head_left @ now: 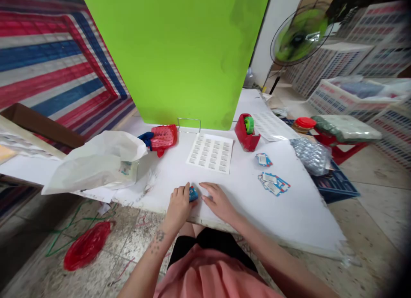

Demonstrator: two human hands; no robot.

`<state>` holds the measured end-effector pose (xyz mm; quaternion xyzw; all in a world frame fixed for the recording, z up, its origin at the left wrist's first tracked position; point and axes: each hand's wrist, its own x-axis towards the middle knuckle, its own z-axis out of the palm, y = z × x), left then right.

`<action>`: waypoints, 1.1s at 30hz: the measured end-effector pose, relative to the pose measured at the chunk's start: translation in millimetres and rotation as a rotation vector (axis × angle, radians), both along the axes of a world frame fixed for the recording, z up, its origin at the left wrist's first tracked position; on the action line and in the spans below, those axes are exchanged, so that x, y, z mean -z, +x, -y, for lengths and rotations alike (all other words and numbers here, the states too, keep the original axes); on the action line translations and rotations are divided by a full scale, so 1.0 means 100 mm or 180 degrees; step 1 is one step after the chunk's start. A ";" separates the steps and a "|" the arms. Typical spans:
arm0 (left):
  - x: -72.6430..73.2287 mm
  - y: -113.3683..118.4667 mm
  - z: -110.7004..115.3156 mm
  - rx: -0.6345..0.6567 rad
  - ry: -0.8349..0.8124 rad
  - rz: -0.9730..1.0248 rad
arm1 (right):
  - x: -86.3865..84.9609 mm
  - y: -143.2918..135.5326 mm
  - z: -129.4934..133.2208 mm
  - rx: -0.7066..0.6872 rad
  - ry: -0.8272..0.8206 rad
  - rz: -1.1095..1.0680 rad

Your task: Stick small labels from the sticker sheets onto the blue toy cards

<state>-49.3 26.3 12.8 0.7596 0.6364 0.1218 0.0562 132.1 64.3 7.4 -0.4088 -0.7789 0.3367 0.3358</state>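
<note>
My left hand (180,202) is closed over a small blue card (193,194) near the front edge of the white table. Whether it is one card or a stack I cannot tell, as the fingers cover much of it. Just to its right, my right hand (218,200) holds nothing, with thumb and forefinger apart and pointing toward the card. Beyond both hands lies a sheet of printed labels (212,153). Farther right, blue-and-white cards with white labels on them (275,184) are fanned in a loose pile, with a smaller group of cards (263,159) behind it.
A red tape dispenser (247,133) stands behind the cards. A green board (189,54) rises at the table's back. On the left are a white plastic bag (96,161) and a red pouch (164,137). A blue crate (337,184) borders the table's right side, near a fan (300,39).
</note>
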 end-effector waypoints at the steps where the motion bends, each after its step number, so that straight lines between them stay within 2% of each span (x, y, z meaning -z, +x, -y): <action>1: 0.00 -0.01 0.01 0.0023 -0.0019 0.0074 | -0.02 -0.04 0.04 -0.0103 0.0113 0.0061; 7: -0.06 -0.09 0.01 0.0051 -0.0135 0.0466 | -0.09 -0.15 0.06 -0.0329 0.0245 0.0415; 12: -0.04 -0.10 0.01 0.0026 -0.0240 0.0660 | -0.07 -0.20 -0.04 -0.0701 0.0275 0.0792; 16: -0.02 -0.18 0.01 -0.0058 -0.0414 0.0910 | -0.12 -0.25 -0.14 -0.0927 0.0233 0.0956; 21: -0.13 -0.29 0.02 -0.0137 -0.0707 0.1202 | -0.13 -0.30 -0.20 -0.0907 0.0385 0.0968; 27: -0.24 -0.27 -0.08 -0.0237 -0.0982 0.1074 | -0.15 -0.37 -0.27 -0.0888 0.0422 0.1198; 33: -0.28 -0.27 -0.24 0.0013 -0.1500 0.0987 | -0.33 -0.36 -0.32 -0.1264 0.0353 0.1631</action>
